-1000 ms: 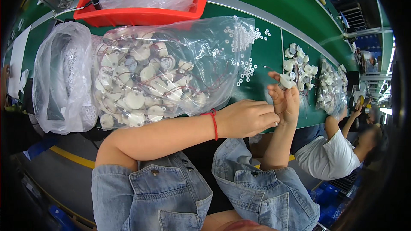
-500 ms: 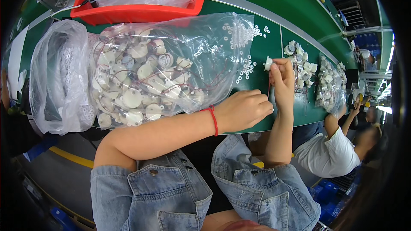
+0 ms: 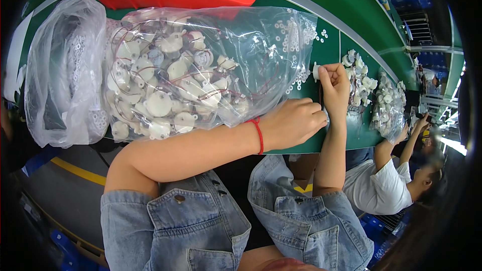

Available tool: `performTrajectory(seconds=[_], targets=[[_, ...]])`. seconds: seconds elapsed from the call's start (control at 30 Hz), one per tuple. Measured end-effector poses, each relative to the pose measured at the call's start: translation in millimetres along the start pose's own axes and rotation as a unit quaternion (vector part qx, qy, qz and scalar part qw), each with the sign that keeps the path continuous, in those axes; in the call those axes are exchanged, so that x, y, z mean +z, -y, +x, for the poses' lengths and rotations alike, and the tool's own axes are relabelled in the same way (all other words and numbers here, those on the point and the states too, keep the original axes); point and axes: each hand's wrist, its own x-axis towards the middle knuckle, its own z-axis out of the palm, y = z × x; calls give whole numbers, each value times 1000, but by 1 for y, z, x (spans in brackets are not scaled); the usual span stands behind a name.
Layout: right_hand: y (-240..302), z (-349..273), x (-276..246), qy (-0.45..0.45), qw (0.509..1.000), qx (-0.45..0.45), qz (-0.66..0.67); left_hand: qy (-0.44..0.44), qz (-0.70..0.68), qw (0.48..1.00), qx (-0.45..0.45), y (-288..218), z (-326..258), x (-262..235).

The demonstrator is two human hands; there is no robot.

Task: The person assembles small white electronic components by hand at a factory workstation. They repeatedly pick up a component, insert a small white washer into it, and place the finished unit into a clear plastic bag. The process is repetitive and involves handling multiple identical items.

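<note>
a green workbench carries a clear bag of white round motors. at its near edge, the right hand pinches a small white part. the left hand is curled shut; what it grips is hidden.

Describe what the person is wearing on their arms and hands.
Both forearms are bare, with no gloves on the left hand or right hand. A thin red string bracelet circles the left wrist. Short blue denim sleeves with buttoned cuffs cover the upper arms.

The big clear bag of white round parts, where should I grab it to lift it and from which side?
Probably grip the clear bag at its loose, nearly empty end on the right, coming from above. The white parts sit heaped toward the left, so that slack plastic bunches easily; the bulging middle offers nothing to pinch.
</note>
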Motion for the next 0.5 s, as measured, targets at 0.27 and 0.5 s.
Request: performTrajectory(seconds=[0.27, 0.5], targets=[[-1, 2, 7, -38, 999, -5, -9, -2, -2, 1000, -13, 2, 0, 1], [2, 5, 7, -47, 998, 27, -25, -8, -8, 1000, -22, 3, 1, 2]])
